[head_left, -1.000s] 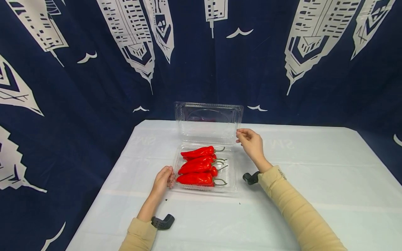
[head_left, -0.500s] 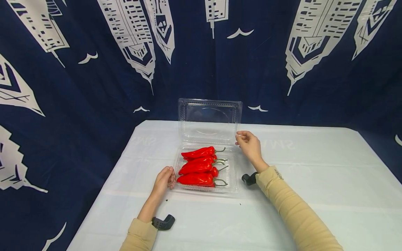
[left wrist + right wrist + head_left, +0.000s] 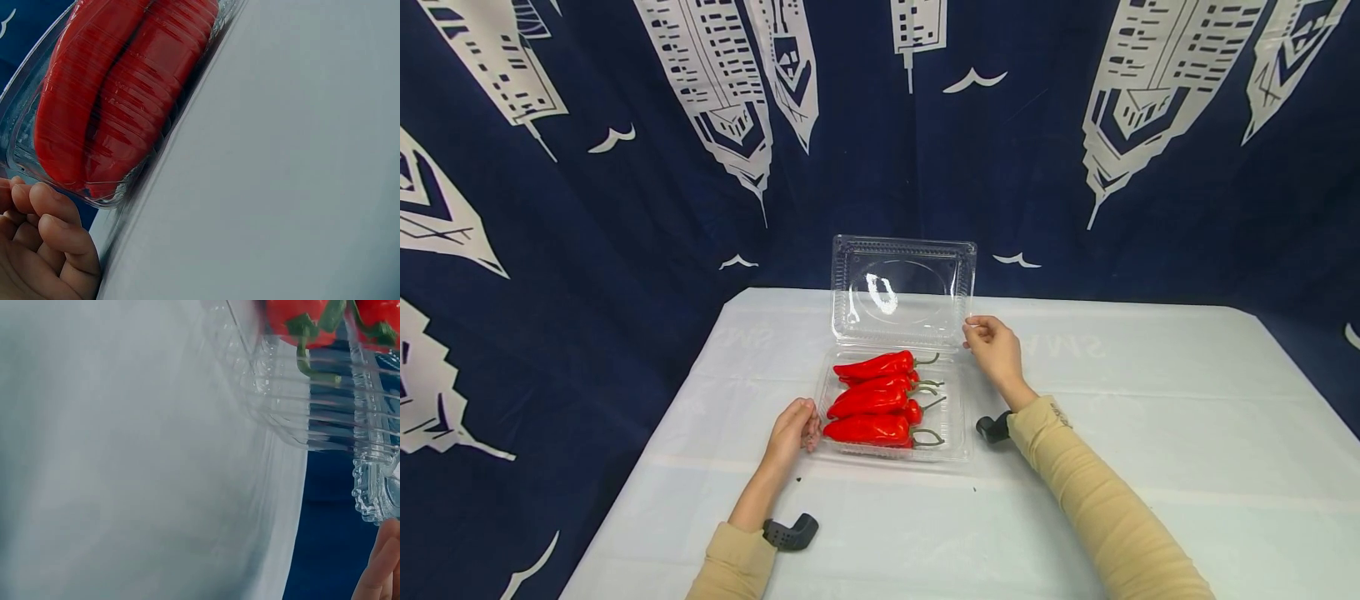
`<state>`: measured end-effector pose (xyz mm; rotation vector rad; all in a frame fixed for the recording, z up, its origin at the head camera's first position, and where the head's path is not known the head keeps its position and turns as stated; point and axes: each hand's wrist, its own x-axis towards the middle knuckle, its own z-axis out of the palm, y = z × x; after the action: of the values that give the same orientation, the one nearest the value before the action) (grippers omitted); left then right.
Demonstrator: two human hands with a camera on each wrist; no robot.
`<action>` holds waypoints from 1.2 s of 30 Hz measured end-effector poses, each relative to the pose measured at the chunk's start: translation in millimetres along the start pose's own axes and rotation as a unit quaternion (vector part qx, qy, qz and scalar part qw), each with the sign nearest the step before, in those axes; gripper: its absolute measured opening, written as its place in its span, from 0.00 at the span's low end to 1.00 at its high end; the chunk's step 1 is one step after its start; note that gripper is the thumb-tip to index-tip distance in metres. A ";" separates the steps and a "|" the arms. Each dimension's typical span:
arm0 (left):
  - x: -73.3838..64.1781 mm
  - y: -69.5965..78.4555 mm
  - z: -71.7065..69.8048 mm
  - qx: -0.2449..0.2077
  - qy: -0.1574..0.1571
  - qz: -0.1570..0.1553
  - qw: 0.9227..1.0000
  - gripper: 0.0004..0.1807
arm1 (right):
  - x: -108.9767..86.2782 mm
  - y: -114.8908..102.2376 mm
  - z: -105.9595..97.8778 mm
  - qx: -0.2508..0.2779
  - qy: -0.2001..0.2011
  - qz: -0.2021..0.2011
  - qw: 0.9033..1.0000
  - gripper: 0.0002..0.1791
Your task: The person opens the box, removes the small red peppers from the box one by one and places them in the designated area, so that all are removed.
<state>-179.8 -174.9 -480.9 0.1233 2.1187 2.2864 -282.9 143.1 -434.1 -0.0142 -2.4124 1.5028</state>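
Observation:
A clear plastic clamshell box (image 3: pixel 957 417) sits on the table, with several red peppers (image 3: pixel 868 402) with green stems lying side by side in its base. Its hinged lid (image 3: pixel 902 296) stands raised at the back. My left hand (image 3: pixel 792 423) holds the base's left rim, its fingers curled beside the corner in the left wrist view. At the lid's lower right edge, my right hand (image 3: pixel 996 346) pinches the plastic between thumb and fingers. In the right wrist view only some fingertips (image 3: pixel 384 556) show, under the lid's corner.
A white cloth covers the table (image 3: pixel 1120 433). Behind it hangs a dark blue curtain (image 3: pixel 1022 183) with white building prints. Black bands with camera mounts (image 3: pixel 792 532) are on both wrists. Small dark specks lie before the box.
The lid has tilted slightly, and its left side has shifted to the right. My right hand has moved slightly down with the lid's edge. My left hand and the peppers stay put.

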 end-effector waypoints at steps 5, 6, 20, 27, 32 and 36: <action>-0.8 1.8 0.5 -0.003 0.002 -0.004 1.000 0.13 | 1.1 2.8 2.5 -0.004 0.006 -0.001 1.000 0.13; -1.0 1.8 0.6 -0.003 0.003 -0.005 1.000 0.13 | 1.0 2.8 2.7 -0.004 0.007 0.000 1.000 0.13; 0.0 -1.1 0.3 0.015 0.002 0.006 1.000 0.14 | 0.4 13.0 6.2 -0.023 0.000 0.009 1.000 0.16; -0.6 -1.0 0.4 0.007 0.002 0.002 1.000 0.13 | 1.2 15.3 8.1 -0.007 -0.014 0.030 0.999 0.17; -0.6 -1.4 0.4 0.005 0.003 0.002 1.000 0.12 | 2.2 17.6 9.3 0.009 -0.034 0.052 0.998 0.18; 0.2 -2.1 -0.2 0.004 0.001 0.003 1.000 0.13 | 2.1 19.2 9.7 0.018 -0.047 0.067 0.996 0.19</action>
<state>-180.1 -174.9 -483.0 0.1266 2.1318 2.2832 -290.2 143.6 -454.4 -0.1021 -2.5022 1.6399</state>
